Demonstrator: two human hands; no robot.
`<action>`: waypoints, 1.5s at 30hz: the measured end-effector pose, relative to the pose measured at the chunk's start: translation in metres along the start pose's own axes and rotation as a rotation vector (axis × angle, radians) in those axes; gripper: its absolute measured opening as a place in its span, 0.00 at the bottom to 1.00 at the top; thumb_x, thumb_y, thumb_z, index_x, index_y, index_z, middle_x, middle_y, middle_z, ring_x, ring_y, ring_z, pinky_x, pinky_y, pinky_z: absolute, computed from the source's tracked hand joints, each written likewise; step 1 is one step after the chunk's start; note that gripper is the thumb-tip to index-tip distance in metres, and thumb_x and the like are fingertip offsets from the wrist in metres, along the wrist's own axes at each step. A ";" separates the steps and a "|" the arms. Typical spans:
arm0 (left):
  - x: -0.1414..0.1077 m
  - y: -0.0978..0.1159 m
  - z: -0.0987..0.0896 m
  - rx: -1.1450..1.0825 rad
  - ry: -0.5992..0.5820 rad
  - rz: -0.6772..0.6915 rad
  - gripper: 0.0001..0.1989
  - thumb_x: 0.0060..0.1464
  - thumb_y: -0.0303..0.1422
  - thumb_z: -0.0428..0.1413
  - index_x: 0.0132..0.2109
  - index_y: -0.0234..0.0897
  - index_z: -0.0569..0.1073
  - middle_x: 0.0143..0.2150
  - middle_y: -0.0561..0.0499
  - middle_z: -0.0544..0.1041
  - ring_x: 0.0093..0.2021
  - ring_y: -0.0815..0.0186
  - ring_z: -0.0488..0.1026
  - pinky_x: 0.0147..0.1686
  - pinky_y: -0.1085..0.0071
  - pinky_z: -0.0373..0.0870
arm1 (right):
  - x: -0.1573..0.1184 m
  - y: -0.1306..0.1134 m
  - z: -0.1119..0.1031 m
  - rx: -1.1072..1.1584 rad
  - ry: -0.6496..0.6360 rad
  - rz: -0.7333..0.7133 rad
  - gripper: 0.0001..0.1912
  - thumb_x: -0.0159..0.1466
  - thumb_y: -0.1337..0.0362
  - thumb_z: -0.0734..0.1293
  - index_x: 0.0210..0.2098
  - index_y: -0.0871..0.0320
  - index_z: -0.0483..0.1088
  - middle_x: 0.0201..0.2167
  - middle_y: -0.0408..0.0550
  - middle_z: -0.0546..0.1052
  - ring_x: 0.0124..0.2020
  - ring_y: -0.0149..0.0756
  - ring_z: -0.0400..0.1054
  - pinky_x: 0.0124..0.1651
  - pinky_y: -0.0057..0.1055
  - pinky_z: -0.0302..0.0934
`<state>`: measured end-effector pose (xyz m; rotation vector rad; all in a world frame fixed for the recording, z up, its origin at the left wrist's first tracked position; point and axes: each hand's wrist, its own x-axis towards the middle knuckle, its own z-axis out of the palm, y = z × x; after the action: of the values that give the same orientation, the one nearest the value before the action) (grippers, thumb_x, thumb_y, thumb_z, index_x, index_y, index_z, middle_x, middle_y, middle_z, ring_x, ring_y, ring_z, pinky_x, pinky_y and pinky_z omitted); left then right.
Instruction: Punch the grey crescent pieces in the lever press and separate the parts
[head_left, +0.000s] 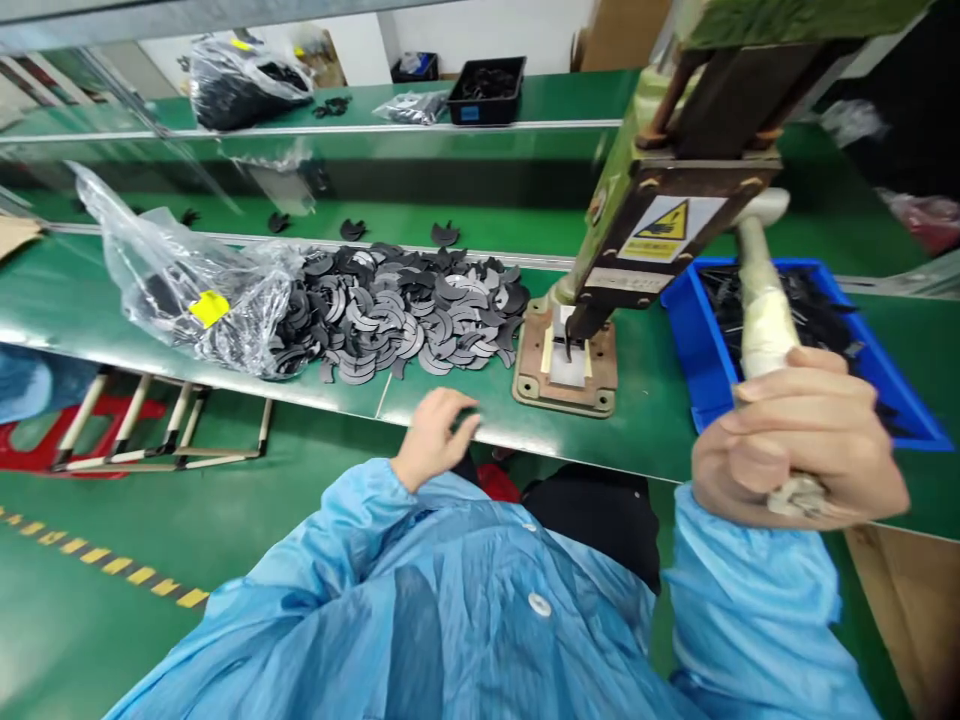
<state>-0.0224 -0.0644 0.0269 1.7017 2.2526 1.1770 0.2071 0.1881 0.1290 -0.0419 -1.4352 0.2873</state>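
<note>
My right hand point(802, 440) is wrapped round the pale, tape-covered lever handle point(766, 300) of the green press point(637, 190). Below the press head, a small metal plate point(568, 370) lies on the brown base point(525, 385). Near the table's front edge, left of the base, my left hand point(439, 435) has its thumb and fingers apart and holds nothing. A heap of grey and black curved parts point(397, 315) spreads over the green table behind it.
A clear plastic bag point(187, 290) with a yellow label adjoins the heap. Right of the press stands a blue bin point(690, 350) of black parts. Beyond the table, a moving-line surface point(502, 230) carries several dark pieces; a black bin point(487, 90) sits on the shelf.
</note>
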 end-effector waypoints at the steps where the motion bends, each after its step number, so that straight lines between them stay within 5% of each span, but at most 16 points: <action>1: -0.009 -0.017 -0.015 0.133 0.050 -0.056 0.13 0.71 0.40 0.57 0.55 0.40 0.79 0.51 0.41 0.82 0.55 0.53 0.77 0.58 0.54 0.73 | -0.001 0.004 0.004 0.015 0.060 -0.026 0.34 0.63 0.46 0.74 0.17 0.57 0.52 0.15 0.37 0.69 0.25 0.34 0.74 0.47 0.54 0.74; 4: -0.024 -0.059 -0.050 0.435 0.124 -0.189 0.21 0.71 0.44 0.58 0.62 0.38 0.78 0.62 0.36 0.81 0.63 0.45 0.74 0.64 0.48 0.67 | -0.004 0.014 0.014 0.060 0.221 -0.091 0.39 0.60 0.44 0.75 0.17 0.59 0.47 0.12 0.37 0.65 0.21 0.33 0.71 0.42 0.50 0.73; 7: -0.028 -0.079 -0.063 0.555 0.080 -0.192 0.30 0.70 0.48 0.57 0.70 0.36 0.74 0.73 0.35 0.74 0.73 0.39 0.66 0.70 0.44 0.58 | -0.004 0.018 0.016 0.069 0.245 -0.100 0.40 0.58 0.43 0.77 0.17 0.59 0.46 0.11 0.37 0.64 0.19 0.33 0.70 0.41 0.50 0.73; 11: -0.033 -0.071 -0.057 0.556 -0.014 -0.133 0.30 0.72 0.48 0.54 0.73 0.38 0.72 0.74 0.36 0.73 0.78 0.40 0.61 0.73 0.43 0.50 | -0.002 0.013 0.010 0.047 0.177 -0.073 0.39 0.59 0.43 0.76 0.17 0.59 0.49 0.12 0.37 0.66 0.21 0.33 0.72 0.44 0.50 0.73; 15: -0.038 -0.059 -0.053 0.510 -0.037 -0.063 0.30 0.70 0.49 0.56 0.71 0.39 0.73 0.72 0.37 0.75 0.78 0.44 0.63 0.74 0.48 0.51 | -0.001 0.007 0.005 0.002 0.084 -0.049 0.36 0.61 0.44 0.75 0.18 0.58 0.52 0.14 0.37 0.69 0.24 0.34 0.73 0.47 0.52 0.74; 22: -0.031 -0.070 -0.056 0.510 -0.095 -0.026 0.37 0.68 0.51 0.58 0.76 0.40 0.67 0.76 0.35 0.71 0.80 0.39 0.58 0.76 0.40 0.42 | -0.002 0.010 0.006 0.024 0.128 -0.049 0.35 0.60 0.46 0.75 0.16 0.58 0.50 0.13 0.37 0.68 0.22 0.34 0.72 0.44 0.51 0.73; 30: -0.048 -0.069 -0.053 0.430 -0.115 0.020 0.32 0.67 0.46 0.61 0.74 0.44 0.70 0.73 0.36 0.74 0.77 0.40 0.65 0.76 0.40 0.48 | -0.003 0.009 0.013 0.062 0.210 -0.047 0.36 0.59 0.47 0.75 0.15 0.58 0.49 0.12 0.37 0.65 0.22 0.34 0.71 0.43 0.51 0.72; 38: -0.060 -0.072 -0.055 0.401 -0.060 0.081 0.17 0.67 0.32 0.60 0.60 0.49 0.81 0.55 0.45 0.86 0.65 0.48 0.79 0.69 0.43 0.62 | -0.002 0.004 0.007 0.049 0.119 -0.013 0.37 0.61 0.46 0.76 0.16 0.58 0.51 0.14 0.36 0.67 0.25 0.33 0.73 0.47 0.52 0.72; 42: -0.057 -0.058 -0.056 0.337 0.055 0.106 0.13 0.66 0.31 0.59 0.55 0.46 0.82 0.53 0.43 0.86 0.59 0.50 0.82 0.62 0.48 0.73 | -0.002 0.002 0.003 0.034 0.058 0.001 0.34 0.62 0.45 0.75 0.17 0.58 0.55 0.15 0.36 0.69 0.27 0.33 0.74 0.49 0.52 0.72; 45: -0.046 -0.041 -0.046 0.202 -0.027 0.114 0.13 0.69 0.31 0.56 0.56 0.44 0.80 0.53 0.42 0.86 0.56 0.53 0.83 0.58 0.53 0.79 | -0.002 0.000 0.001 0.030 0.023 0.005 0.32 0.63 0.46 0.75 0.18 0.57 0.56 0.16 0.36 0.70 0.28 0.33 0.74 0.49 0.53 0.72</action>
<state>-0.0600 -0.1313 0.0170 1.9286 2.3565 0.9676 0.2063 0.1876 0.1275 -0.0248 -1.4074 0.3114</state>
